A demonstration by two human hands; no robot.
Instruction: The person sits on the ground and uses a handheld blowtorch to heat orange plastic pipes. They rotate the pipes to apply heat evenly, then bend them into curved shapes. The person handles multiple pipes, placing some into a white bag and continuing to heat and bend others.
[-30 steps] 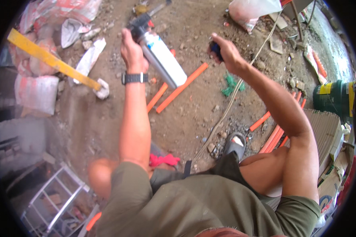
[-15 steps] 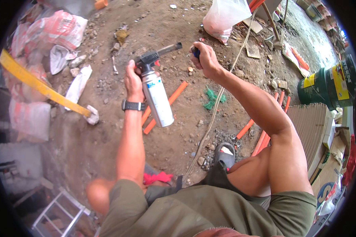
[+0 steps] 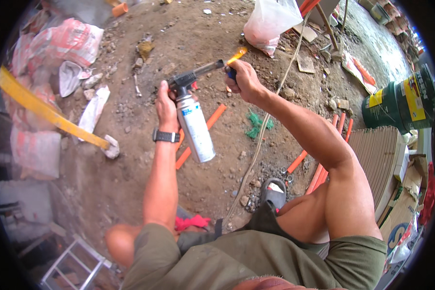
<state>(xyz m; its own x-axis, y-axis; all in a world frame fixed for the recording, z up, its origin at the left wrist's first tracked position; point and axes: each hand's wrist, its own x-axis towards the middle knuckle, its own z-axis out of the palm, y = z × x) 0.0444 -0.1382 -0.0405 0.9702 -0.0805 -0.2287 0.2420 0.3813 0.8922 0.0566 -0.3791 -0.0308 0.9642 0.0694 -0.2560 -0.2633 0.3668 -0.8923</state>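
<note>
Head view: your left hand (image 3: 166, 108) grasps the gas torch (image 3: 196, 130) near its black top, with your thumb up along the side and your fingers wrapped behind it. The torch is out in front of you, above the dirt floor, its white can leaning slightly and its nozzle (image 3: 209, 67) aimed to the right. Your right hand (image 3: 246, 82) is clenched around a small dark blue lighter (image 3: 232, 72), just right of the torch's tip. An orange-yellow flame (image 3: 237, 55) burns just beyond that tip; you cannot tell here whether it comes from the torch or the lighter. On your left wrist, just below and left of the torch, is a dark watch (image 3: 166, 136).

Partly hidden behind the torch, orange pipes (image 3: 216, 116) lie on the ground. Right of the torch you have a tangle of green netting (image 3: 258, 124), and farther right a dark green bucket (image 3: 378, 110). Well left of the torch, a yellow bar (image 3: 48, 106) slants among pale sacks (image 3: 75, 41). Beyond the torch and to its right sits a whitish plastic bag (image 3: 271, 24).
</note>
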